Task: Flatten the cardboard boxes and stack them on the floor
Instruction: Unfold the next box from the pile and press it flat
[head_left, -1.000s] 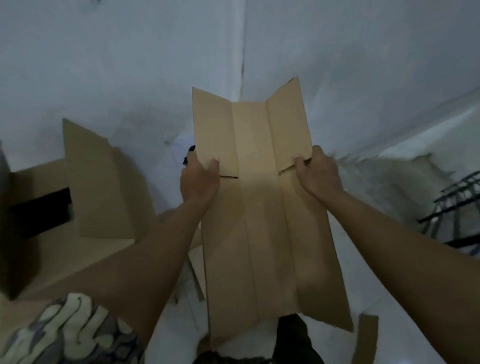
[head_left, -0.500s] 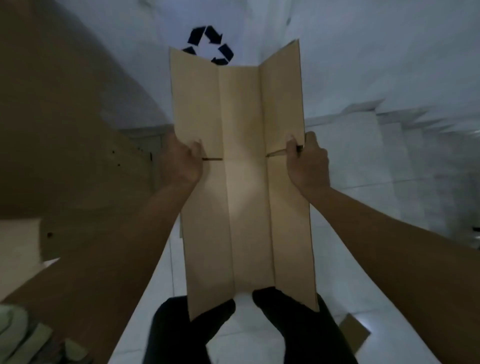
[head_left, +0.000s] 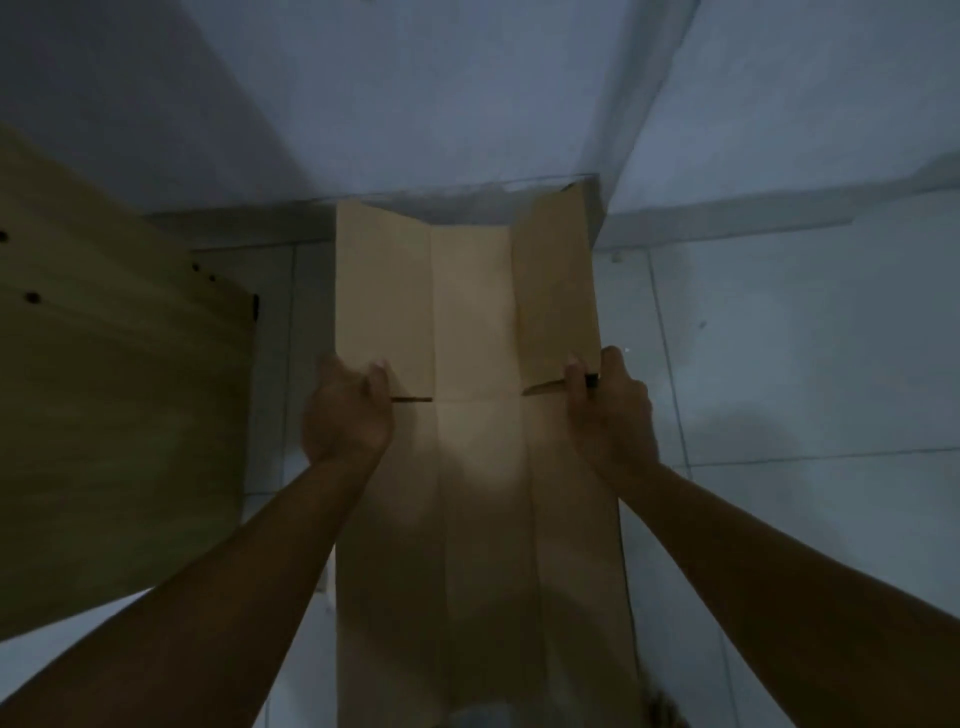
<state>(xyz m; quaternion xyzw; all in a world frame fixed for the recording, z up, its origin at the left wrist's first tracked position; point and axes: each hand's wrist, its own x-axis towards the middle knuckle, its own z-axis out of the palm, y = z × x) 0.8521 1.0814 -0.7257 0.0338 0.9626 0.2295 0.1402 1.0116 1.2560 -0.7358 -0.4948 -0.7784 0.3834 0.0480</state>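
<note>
A flattened cardboard box (head_left: 478, 415) is held out over the pale tiled floor (head_left: 779, 364), filling the middle of the view and running from 12 o'clock, near the base of the wall (head_left: 467, 104), down to 6 o'clock at the bottom edge. Two long creases split it into three panels, and a short slit cuts in from each side edge at the level of the hands. The far right flap tilts slightly up. The left hand (head_left: 345, 410), at 9 o'clock of the sheet, grasps its left edge at the slit, thumb lying on the upper face. The right hand (head_left: 610, 410), at 3 o'clock, pinches the right edge at the other slit, thumb on top and fingers curled beneath. Further cardboard (head_left: 114, 389), a large tan sheet with small dark holes, lies towards 9 o'clock, apart from the held box.
</note>
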